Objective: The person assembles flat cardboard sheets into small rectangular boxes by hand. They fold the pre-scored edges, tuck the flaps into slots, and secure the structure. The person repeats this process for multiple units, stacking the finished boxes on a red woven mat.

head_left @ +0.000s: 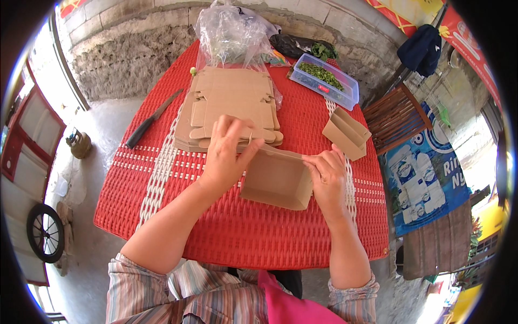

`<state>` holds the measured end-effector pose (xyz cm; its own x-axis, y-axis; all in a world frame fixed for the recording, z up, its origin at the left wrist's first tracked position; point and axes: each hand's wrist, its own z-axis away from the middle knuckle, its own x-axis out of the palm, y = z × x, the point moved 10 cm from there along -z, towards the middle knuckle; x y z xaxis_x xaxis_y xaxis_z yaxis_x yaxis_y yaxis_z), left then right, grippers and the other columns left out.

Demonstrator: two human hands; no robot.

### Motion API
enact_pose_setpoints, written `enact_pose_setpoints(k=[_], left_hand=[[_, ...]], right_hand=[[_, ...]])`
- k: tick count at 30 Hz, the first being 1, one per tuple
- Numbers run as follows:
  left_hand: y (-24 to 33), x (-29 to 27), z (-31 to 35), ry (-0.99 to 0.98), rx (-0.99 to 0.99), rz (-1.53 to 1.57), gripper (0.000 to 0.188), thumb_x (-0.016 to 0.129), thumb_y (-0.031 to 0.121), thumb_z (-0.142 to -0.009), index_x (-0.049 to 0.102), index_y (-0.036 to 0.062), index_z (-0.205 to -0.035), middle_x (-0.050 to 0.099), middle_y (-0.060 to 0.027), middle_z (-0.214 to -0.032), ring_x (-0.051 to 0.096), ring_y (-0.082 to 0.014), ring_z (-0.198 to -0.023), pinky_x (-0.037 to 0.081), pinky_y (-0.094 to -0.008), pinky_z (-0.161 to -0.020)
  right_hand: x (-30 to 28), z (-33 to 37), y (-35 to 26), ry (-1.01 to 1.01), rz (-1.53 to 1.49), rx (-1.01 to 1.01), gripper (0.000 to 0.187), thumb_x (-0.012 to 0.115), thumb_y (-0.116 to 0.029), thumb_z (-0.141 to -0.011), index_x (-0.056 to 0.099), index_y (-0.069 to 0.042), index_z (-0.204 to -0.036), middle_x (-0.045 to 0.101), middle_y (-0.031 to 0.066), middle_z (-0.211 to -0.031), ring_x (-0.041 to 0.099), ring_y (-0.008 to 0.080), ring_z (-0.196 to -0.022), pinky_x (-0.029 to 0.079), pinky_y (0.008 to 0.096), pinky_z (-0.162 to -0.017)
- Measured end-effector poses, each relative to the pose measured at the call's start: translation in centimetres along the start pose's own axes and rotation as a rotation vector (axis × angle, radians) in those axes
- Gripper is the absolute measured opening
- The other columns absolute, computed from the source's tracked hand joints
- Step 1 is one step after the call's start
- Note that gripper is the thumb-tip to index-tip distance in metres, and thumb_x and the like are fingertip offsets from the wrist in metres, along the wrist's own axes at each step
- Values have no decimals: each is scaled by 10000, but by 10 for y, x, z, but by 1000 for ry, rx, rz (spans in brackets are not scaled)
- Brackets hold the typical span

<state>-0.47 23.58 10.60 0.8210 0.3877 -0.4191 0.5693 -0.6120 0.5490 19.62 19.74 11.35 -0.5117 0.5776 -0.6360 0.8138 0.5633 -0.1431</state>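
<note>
Pinching the open cardboard box (276, 178) at its far right corner, probably to steady its walls, the right hand (327, 175) is apart from the left hand (226, 154) at the far left corner, whose blurred grip I cannot tell. Beneath is the red table (243, 237); the flat cardboard stack (232, 97) lies just beyond, seemingly for easy reach.

I had loads of room on the red table (248, 237), near side of the open box (278, 178). Farther back, the cardboard stack (232, 97) blocked the left hand (222, 159) and a smaller box (345, 135) crowded the right hand (328, 175).
</note>
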Motion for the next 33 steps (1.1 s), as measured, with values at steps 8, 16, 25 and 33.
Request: enact_pose_setpoints(k=[8, 16, 25, 33], left_hand=[[-84, 61, 53, -271, -1030, 857, 368, 567, 298, -1001, 461, 73, -1272, 557, -72, -1131, 577, -164, -972, 470, -343, -823], [-54, 57, 49, -156, -1042, 1052, 590, 635, 168, -956, 312, 117, -1447, 506, -116, -1270, 547, -183, -1111, 457, -350, -898], [-44, 71, 44, -196, -846, 1177, 700, 591, 49, -956, 172, -22, -1512, 506, -128, -1347, 549, -188, -1157, 447, -332, -996], [-37, 88, 47, -354, -788, 1233, 567, 499, 40, -985, 269, -22, -1500, 466, -121, -1436, 490, -186, -1282, 372, -341, -1091]], right_hand=[[-3, 1, -3, 36, 31, -11, 176, 765, -25, -719, 739, -119, -865, 589, -22, -878, 555, 188, -908, 392, 436, -1027], [-10, 9, 23, 152, -319, 221, 133, 805, -113, -769, 754, -145, -888, 432, 110, -1368, 384, 324, -1323, 332, 444, -1099], [34, 23, 45, 28, -750, 468, 644, 403, -315, -1053, 131, 16, -1533, 135, 194, -1606, 128, 309, -1493, 135, 413, -1202], [64, 32, 48, -152, -812, 564, 750, 407, -411, -1043, 42, 10, -1544, 54, 210, -1620, 48, 299, -1507, 105, 394, -1208]])
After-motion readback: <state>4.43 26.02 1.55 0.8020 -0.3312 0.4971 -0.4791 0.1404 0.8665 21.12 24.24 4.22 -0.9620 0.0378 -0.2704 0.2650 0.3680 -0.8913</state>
